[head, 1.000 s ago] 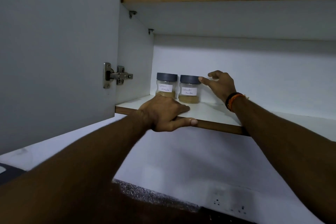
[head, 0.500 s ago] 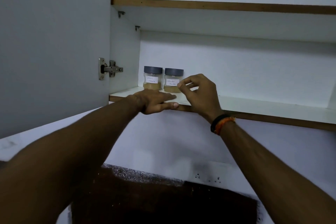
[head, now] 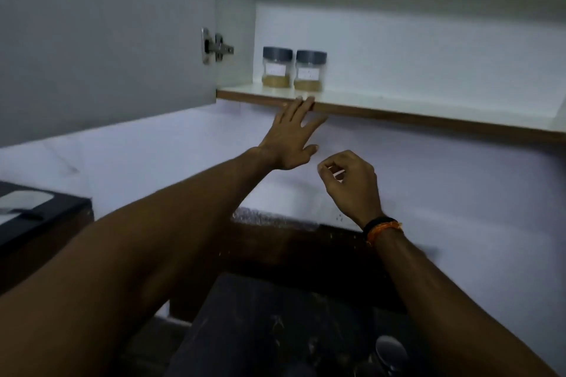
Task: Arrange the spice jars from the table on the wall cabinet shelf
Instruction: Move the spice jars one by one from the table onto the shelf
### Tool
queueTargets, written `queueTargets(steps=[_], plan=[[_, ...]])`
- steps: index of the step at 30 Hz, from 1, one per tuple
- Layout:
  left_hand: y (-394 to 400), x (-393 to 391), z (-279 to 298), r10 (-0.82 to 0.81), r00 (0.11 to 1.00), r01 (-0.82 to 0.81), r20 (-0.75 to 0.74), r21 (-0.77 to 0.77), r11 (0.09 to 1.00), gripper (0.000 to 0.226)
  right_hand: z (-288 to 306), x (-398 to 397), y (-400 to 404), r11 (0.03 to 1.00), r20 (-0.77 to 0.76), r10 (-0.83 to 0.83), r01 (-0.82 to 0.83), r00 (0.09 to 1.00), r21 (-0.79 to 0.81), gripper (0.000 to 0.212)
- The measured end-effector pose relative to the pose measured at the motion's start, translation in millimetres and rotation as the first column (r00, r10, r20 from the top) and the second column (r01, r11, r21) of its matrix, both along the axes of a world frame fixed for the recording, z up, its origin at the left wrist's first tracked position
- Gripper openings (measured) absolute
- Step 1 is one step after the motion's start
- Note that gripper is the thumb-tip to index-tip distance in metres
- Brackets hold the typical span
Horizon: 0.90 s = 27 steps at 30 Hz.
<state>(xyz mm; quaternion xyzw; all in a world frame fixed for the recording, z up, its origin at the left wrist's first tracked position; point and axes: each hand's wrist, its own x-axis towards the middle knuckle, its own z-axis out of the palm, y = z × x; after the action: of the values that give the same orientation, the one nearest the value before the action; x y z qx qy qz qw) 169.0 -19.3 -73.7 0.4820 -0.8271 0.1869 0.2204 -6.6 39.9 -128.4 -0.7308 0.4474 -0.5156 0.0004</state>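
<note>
Head view, spice jars [head: 292, 71] above fingers [head: 301, 105]

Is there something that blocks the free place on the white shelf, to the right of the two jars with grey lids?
Nothing visible does. The white shelf lies bare right of the two grey-lidded jars. The left hand touches only its front edge; the right hand hangs below.

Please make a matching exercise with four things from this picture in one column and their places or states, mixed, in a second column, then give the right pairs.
Things
1. left hand
2. right hand
3. two spice jars
4. cabinet door hinge

Places or states
A. standing side by side on the shelf
B. fingers loosely curled, holding nothing, below the shelf
C. fixed on the open door, left of the jars
D. fingers straight, tips at the shelf's front edge

Pairs: 1-D, 2-B, 3-A, 4-C
</note>
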Motion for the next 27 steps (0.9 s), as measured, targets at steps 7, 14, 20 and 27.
queueTargets(steps=[7,14,20,27], plan=[[52.7,8.7,-117.4,-0.098,0.995,0.073,0.025,0.486,0.871,0.070,-94.0,-3.7,33.5,0.963,-0.097,0.018,0.009,0.995,0.269,0.014],[104.1,8.2,-235.3,-0.013,1.000,0.026,-0.023,0.792,0.610,0.053,-196.7,-1.4,65.3,0.761,-0.209,0.101,0.059,0.973,0.645,0.016],[145.7,3.1,-305.3,0.085,0.996,-0.014,-0.026,0.896,0.444,0.036,-269.0,-3.5,97.1,0.613,-0.306,0.101,0.183,0.947,0.768,0.022],[181.6,-2.9,-355.8,0.174,0.983,0.007,-0.060,0.957,0.289,0.029,-328.9,1.7,119.0,0.583,-0.487,0.090,0.350,0.869,0.733,0.043]])
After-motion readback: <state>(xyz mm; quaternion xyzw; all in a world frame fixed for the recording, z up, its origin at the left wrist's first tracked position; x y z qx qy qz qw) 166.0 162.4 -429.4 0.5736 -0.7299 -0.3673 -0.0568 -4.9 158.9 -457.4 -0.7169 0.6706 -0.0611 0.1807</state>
